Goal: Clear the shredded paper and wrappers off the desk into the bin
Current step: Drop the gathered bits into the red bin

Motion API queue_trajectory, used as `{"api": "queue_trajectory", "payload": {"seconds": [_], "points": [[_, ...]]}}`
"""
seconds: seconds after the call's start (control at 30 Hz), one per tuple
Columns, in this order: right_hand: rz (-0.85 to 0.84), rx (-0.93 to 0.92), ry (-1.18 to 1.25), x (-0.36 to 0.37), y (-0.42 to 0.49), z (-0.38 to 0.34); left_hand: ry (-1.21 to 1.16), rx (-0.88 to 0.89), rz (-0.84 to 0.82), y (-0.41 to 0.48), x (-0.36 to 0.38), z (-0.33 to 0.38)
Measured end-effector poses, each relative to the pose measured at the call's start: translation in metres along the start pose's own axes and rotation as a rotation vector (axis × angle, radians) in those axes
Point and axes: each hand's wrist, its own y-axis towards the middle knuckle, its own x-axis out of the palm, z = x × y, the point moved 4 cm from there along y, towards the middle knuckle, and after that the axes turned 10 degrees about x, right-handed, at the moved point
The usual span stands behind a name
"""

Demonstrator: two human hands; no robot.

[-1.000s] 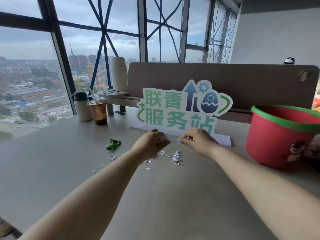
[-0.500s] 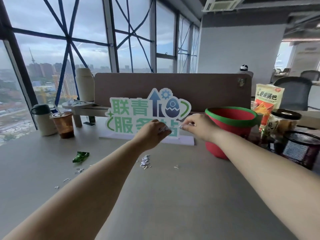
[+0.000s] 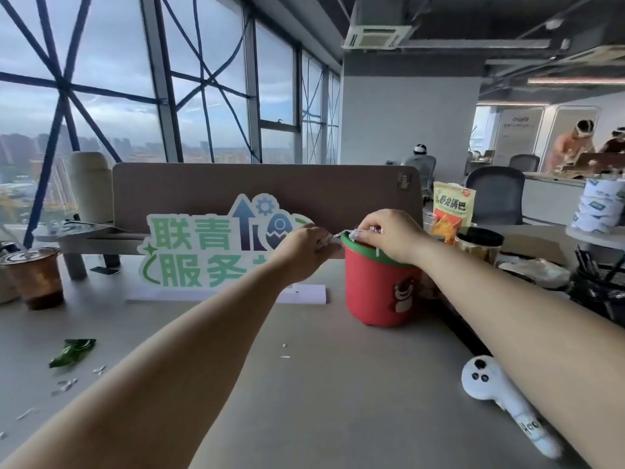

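Note:
The red bin (image 3: pixel 375 286) with a green rim stands on the grey desk (image 3: pixel 321 384), right of centre. My right hand (image 3: pixel 389 235) is over the bin's mouth, fingers curled round a pinch of shredded paper. My left hand (image 3: pixel 306 250) is just left of the rim, gripping another clump of shreds. A green wrapper (image 3: pixel 72 351) lies on the desk at the left, with several white paper shreds (image 3: pixel 66 385) scattered near it. Two more bits (image 3: pixel 285 352) lie mid-desk.
A green-and-white sign (image 3: pixel 199 252) stands behind my hands, before a brown divider. An iced drink cup (image 3: pixel 35 277) is at the far left. A white controller (image 3: pixel 500 397) lies at the right. Snack bag (image 3: pixel 451 211), jar and black mesh holder (image 3: pixel 598 286) crowd the right edge.
Both hands have lifted off the desk with the shreds and travelled right to the bin. My view has turned right, so the bin now sits near the centre.

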Motion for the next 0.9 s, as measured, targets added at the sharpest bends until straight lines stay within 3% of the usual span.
{"api": "queue_trajectory", "payload": {"seconds": [0.5, 0.9], "points": [[-0.082, 0.157, -0.043, 0.002, 0.079, 0.097, -0.103, 0.043, 0.055, 0.130, 0.074, 0.006], [-0.197, 0.244, -0.156, 0.015, 0.082, 0.119, -0.032, 0.005, -0.119, 0.136, 0.106, 0.003]]}}
